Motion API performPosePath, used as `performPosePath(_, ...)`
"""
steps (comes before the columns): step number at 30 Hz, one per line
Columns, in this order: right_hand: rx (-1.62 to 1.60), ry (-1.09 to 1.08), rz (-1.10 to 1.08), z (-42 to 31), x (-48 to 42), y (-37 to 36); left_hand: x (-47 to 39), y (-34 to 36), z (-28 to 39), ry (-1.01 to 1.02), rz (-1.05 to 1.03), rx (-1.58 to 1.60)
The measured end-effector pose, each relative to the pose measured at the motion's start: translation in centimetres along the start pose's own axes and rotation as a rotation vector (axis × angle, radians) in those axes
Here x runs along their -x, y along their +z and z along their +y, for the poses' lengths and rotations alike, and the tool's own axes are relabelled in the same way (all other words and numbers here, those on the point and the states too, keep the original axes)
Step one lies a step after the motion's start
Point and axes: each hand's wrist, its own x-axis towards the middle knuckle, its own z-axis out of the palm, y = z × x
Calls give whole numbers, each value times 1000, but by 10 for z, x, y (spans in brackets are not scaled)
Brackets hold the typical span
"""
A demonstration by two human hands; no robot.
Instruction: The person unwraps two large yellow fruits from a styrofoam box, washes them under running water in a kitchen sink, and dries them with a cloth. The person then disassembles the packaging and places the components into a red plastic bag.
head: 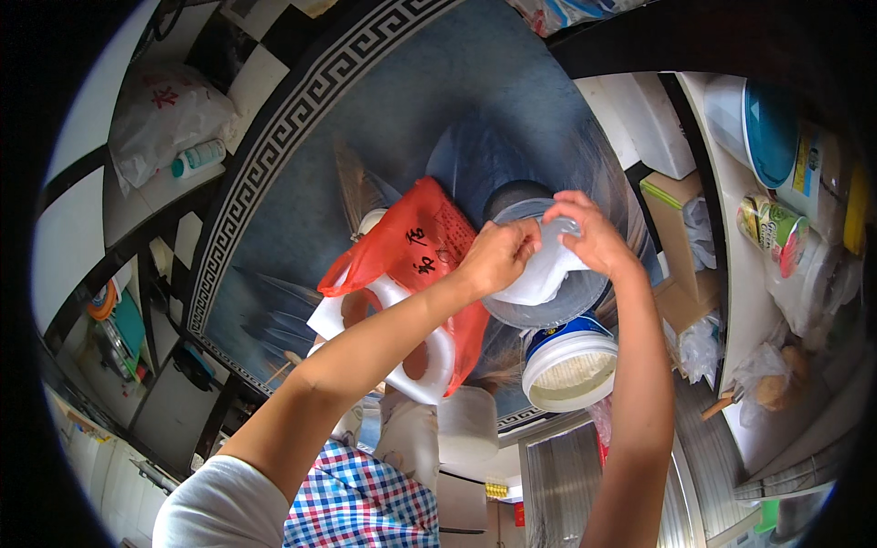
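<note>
A translucent round bin [503, 312] stands before me with crumpled white sheet material [538, 281] inside its rim. My left hand [503, 253] is over the left side of the bin, fingers pinched together at the edge of the white material. Opposite it, my right hand [593, 236] curls over the far right rim with thumb and fingers apart; whether it grips the thin material is unclear. Left of the bin lies a red plastic bag [445, 233] with dark writing, partly behind my left forearm. A white curved piece with openings [438, 349] shows beside the bag.
A white bucket [531, 383] with a blue label sits near my right forearm. Underneath is a blue-grey mat [404, 89] with a key-pattern border. Shelving [719, 198] at right holds a snack can [771, 226]; a white bag [171, 123] and bottle [199, 159] are at left.
</note>
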Motion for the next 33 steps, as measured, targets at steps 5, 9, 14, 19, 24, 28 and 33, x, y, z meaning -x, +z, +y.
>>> performPosePath(5,452,205,-7,-10,31,-16,16,1,7,145,45,-43)
performPosePath(9,387,161,77,11,54,-18,22,3,11,64,77,-85)
performPosePath(14,203,267,191,13,71,-17,23,-4,10,75,137,-104)
performPosePath(19,-188,274,603,74,93,-6,30,-4,11,-127,146,-157)
performPosePath(24,-85,141,540,88,104,20,55,4,-27,-169,53,-465)
performPosePath(28,-310,301,265,95,93,23,71,10,-39,-65,-10,-489)
performPosePath(33,33,382,214,98,102,36,84,17,-39,-219,122,-325)
